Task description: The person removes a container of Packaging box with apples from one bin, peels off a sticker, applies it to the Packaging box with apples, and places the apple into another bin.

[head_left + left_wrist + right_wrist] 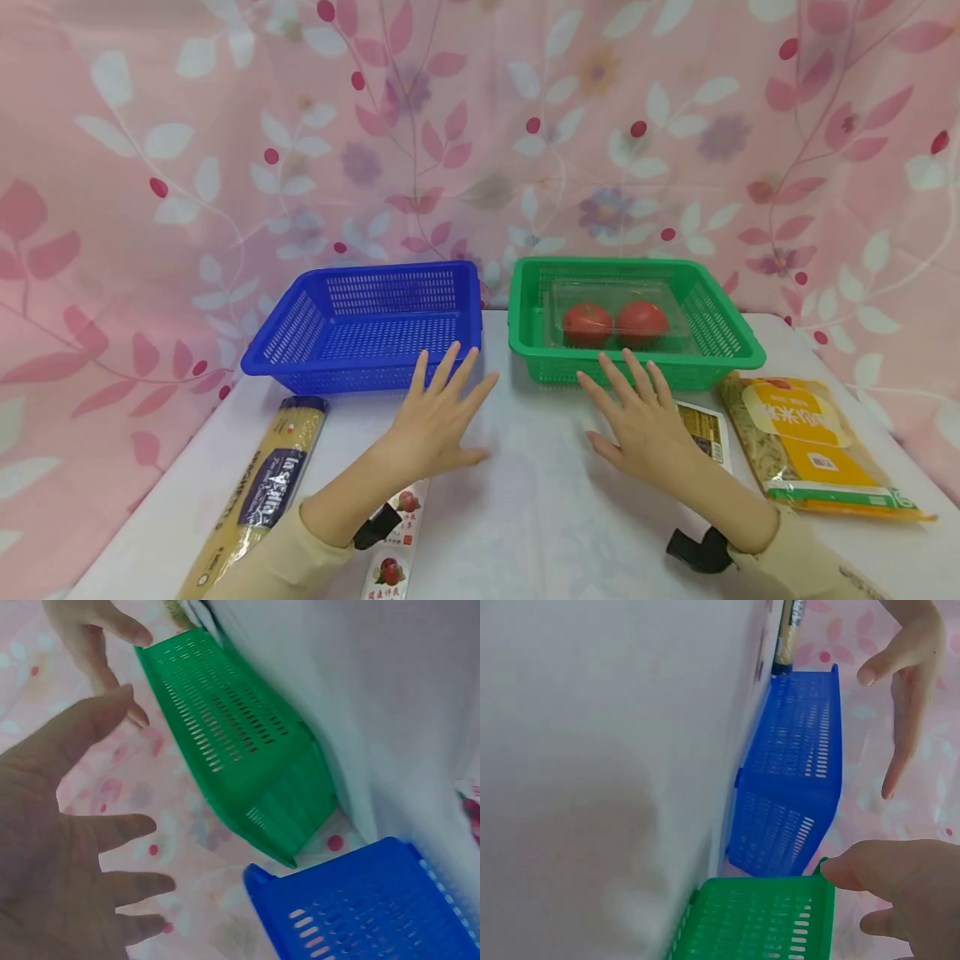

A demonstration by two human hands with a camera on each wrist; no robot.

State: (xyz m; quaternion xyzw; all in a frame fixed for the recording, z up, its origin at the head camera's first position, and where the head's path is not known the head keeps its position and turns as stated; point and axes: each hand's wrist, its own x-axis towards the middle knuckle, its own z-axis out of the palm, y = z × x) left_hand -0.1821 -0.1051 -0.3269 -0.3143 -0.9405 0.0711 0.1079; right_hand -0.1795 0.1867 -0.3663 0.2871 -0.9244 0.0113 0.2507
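Observation:
My left hand (pixel 438 421) is held over the table with its fingers spread, in front of the blue basket (pixel 360 375), and holds nothing. Fingers likewise spread, my right hand (pixel 641 425) hovers before the green basket (pixel 637 362) with nothing in it. Inside the green basket lies a clear plastic box (pixel 615 293) with two round red fruits (pixel 641 323). The blue basket has nothing in it. In the left wrist view the left hand (pixel 60 847) shows its palm side; the right wrist view shows part of the right hand (pixel 907 892).
A spaghetti pack (pixel 262 500) lies at the left, a fruit-printed strip packet (pixel 393 550) beneath the left forearm. At the right are a yellow-labelled food bag (pixel 817 442) and a small dark-and-white packet (pixel 705 433), partly hidden by the right hand. A floral curtain (pixel 480 150) hangs behind.

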